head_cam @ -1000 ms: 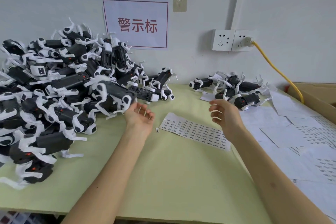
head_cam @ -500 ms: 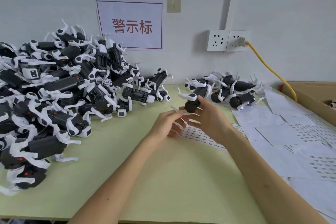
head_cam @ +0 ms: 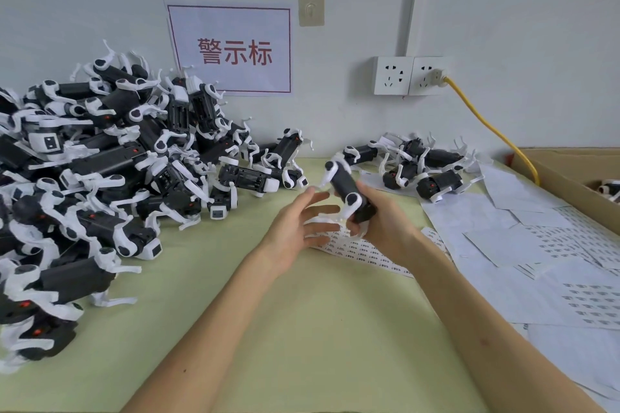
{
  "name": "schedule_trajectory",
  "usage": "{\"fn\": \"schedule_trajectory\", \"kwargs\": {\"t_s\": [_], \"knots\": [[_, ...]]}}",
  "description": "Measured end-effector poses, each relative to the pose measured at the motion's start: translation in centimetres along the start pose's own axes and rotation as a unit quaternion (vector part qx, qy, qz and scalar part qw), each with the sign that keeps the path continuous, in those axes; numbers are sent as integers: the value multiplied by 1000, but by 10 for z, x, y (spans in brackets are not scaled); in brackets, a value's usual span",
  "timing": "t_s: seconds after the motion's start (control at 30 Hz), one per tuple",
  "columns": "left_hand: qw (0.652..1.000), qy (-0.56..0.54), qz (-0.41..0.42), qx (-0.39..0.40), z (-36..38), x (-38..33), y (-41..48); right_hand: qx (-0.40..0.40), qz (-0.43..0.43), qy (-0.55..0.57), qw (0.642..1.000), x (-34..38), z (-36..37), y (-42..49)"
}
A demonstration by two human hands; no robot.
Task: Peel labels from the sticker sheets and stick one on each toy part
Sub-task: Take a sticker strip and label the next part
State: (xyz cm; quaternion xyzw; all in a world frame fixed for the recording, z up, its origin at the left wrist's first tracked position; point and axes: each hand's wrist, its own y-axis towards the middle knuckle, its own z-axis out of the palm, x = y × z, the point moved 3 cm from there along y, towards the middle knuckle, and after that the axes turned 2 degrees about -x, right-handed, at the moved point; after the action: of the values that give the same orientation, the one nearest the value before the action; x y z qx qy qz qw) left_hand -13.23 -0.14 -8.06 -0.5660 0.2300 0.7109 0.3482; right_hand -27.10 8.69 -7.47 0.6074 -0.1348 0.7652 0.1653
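Change from a second ago: neither hand had a toy then, and now the right hand (head_cam: 385, 223) has one, a black, blocky plastic toy part with white jointed legs (head_cam: 345, 186). Fingers and thumb curl round its lower end, and the toy part is tilted, upper end leaning away to the left, lifted off the table. Half a second ago the left hand was bunched close under it; now the left hand (head_cam: 295, 223) sits just beside it, fingers straight and fanned apart, holding nothing. Whether its fingertips touch the white legs, I cannot tell.

Right underneath both hands lies the white paper sticker sheet with rows of small printed labels (head_cam: 367, 251), flat on the pale green tabletop (head_cam: 302, 329) and partly covered by the hands. Over on the left, a big heap of the same black-and-white toys (head_cam: 110, 174) climbs against the white wall. Back right, a small cluster of them (head_cam: 426, 171) lies near the wall, well apart from the heap. Further right, loose white backing sheets (head_cam: 523, 245) overlap one another, with a brown cardboard box (head_cam: 567, 174) beyond. On the wall: a white paper sign with red characters (head_cam: 231, 49), two white wall sockets (head_cam: 409, 75), and a yellow cable (head_cam: 486, 124) running from the right socket down toward the box.
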Motion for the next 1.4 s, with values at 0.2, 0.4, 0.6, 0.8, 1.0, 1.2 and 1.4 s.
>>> {"fn": "schedule_trajectory", "kwargs": {"t_s": [0.2, 0.4, 0.6, 0.8, 1.0, 1.2, 1.4], "knots": [[998, -51, 11, 21, -2, -5, -2, 42, -11, -74, 996, 1, 10, -7], [998, -1, 45, 37, 2, -4, -6, 54, 31, -94, 994, -1, 17, -13], [998, 11, 44, 49, 6, -2, -7, 35, 51, -46, 997, -1, 15, -12], [999, 2, 45, 16, 7, -6, -8, 50, 71, 65, 994, 0, 14, -8], [997, -62, 18, 29, 3, -4, -5, 93, -2, 60, 994, 7, 12, -10], [997, -5, 29, 68, 6, -3, -8, -5, -95, -21, 995, 8, 5, -8], [996, 6, 34, 79, 9, -2, -11, 2, -131, -97, 987, 8, 13, -11]]}}
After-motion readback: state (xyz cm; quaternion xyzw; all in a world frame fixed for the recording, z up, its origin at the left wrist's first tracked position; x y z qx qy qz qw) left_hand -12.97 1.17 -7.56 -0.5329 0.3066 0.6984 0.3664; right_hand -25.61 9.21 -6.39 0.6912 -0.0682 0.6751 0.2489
